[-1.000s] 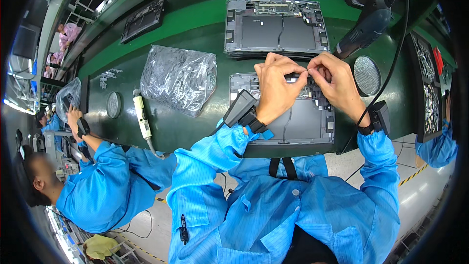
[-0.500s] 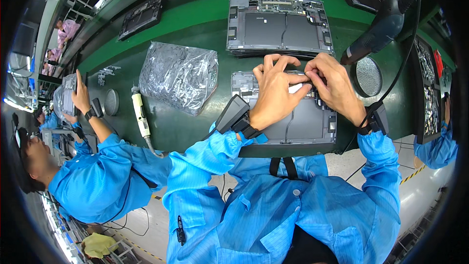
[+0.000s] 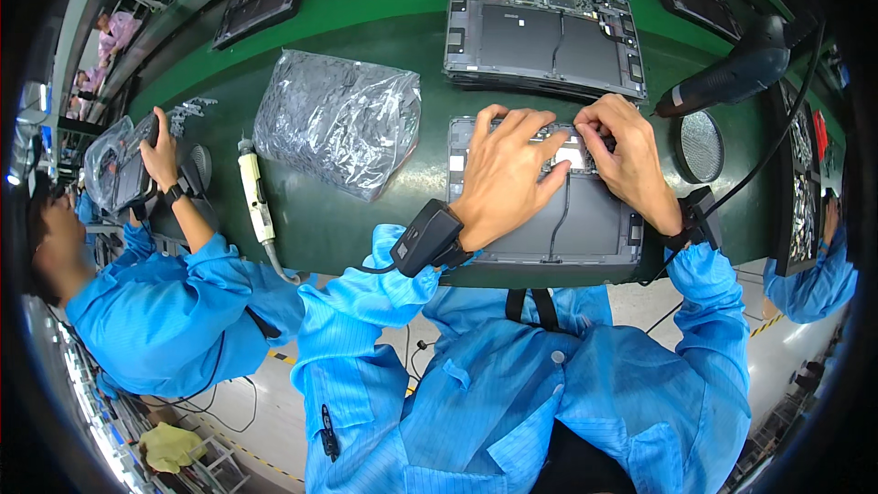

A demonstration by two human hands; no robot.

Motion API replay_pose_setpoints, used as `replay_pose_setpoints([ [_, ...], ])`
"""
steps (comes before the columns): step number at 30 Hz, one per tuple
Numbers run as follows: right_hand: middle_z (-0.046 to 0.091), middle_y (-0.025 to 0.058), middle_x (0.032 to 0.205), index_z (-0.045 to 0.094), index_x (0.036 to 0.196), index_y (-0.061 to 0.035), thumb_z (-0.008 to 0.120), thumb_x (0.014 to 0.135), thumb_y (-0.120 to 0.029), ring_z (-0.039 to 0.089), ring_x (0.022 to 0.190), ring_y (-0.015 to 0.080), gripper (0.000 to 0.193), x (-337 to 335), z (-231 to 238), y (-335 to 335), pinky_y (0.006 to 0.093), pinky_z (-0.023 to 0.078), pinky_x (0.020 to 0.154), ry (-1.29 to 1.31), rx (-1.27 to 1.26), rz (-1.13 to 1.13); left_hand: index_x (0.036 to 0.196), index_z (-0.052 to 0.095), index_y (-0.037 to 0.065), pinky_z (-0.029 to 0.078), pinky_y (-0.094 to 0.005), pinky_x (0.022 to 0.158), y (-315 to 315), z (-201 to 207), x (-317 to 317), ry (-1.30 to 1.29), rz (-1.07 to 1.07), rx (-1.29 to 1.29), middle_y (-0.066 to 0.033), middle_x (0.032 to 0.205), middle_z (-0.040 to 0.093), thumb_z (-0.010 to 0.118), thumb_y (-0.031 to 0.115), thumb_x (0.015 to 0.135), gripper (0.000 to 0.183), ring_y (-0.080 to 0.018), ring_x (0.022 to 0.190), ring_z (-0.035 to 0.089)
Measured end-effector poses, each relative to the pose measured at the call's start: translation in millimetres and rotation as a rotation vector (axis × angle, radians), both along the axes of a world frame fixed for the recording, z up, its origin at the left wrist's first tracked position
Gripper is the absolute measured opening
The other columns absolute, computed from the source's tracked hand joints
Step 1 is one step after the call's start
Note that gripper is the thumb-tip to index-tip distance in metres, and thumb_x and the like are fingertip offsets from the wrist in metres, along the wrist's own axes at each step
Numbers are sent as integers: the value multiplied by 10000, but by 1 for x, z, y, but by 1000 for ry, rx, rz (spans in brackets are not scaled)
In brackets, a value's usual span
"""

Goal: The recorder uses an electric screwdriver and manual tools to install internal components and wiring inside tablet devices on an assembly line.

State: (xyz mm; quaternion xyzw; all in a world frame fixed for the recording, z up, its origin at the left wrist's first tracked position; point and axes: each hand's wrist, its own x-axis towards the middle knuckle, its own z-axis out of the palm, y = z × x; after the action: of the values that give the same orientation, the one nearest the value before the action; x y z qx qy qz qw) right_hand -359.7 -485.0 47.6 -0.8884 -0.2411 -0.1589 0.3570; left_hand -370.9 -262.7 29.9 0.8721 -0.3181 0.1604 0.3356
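Observation:
An opened laptop base (image 3: 599, 220), with grey battery panels and a dark cable down its middle, lies in front of me. My left hand (image 3: 512, 174) rests over its left part, fingers spread across the circuit board strip along the far edge. A bright silver-white piece (image 3: 572, 155) shows on the board between my hands. My right hand (image 3: 631, 160) is at the board's right side, thumb and forefinger pinched together. Whatever those fingertips hold, if anything, is too small to make out. Beyond my hands sits a stack of similar laptop bases (image 3: 521, 41).
Left are a clear plastic bag of dark parts (image 3: 338, 123) and a pale corded electric screwdriver (image 3: 256, 192). Right are a dark power tool (image 3: 732, 69), a round textured dish (image 3: 701, 146) and trays of small parts (image 3: 801, 183). A co-worker in blue (image 3: 174, 320) handles a device at left.
My left fingers have spread flatter over the board, and the right hand has moved slightly away from them. More of the silver-white piece shows between the hands. The whole view has shifted slightly.

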Motion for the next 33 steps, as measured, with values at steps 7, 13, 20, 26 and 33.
replay_pose_setpoints([
  [7,666,138,887,720,988,32,757,890,45,658,798,296,106,-4,0,2,394,524,725,40,6,-14,1189,820,82,396,-530,1111,1,-3,1,-17,-14,-9,-119,1300,741,824,249,913,323,-289,1211,679],
  [13,675,127,888,728,991,33,774,889,49,634,772,249,112,-2,-1,5,353,517,687,36,45,-30,1183,819,68,390,-539,1108,1,-6,1,-34,-7,-11,-123,1290,744,828,258,910,332,-283,1201,681],
  [20,694,142,896,723,977,38,769,873,72,664,760,277,119,-7,1,10,360,542,682,-49,-14,-57,1181,807,56,381,-561,1101,0,-7,1,-50,-21,-10,-137,1263,745,811,255,922,327,-289,1187,679],
  [26,685,144,902,701,974,37,763,866,82,678,774,289,132,-6,-1,10,364,551,686,-49,-37,-67,1184,804,53,376,-571,1103,1,-6,1,-34,-36,0,-142,1255,742,810,255,919,332,-293,1189,677],
  [33,713,153,927,706,971,31,773,865,56,712,826,348,128,-5,7,15,418,570,734,-193,-183,-43,1177,803,62,368,-585,1111,0,-8,1,-29,-39,19,-132,1243,736,810,259,914,328,-287,1186,671],
])
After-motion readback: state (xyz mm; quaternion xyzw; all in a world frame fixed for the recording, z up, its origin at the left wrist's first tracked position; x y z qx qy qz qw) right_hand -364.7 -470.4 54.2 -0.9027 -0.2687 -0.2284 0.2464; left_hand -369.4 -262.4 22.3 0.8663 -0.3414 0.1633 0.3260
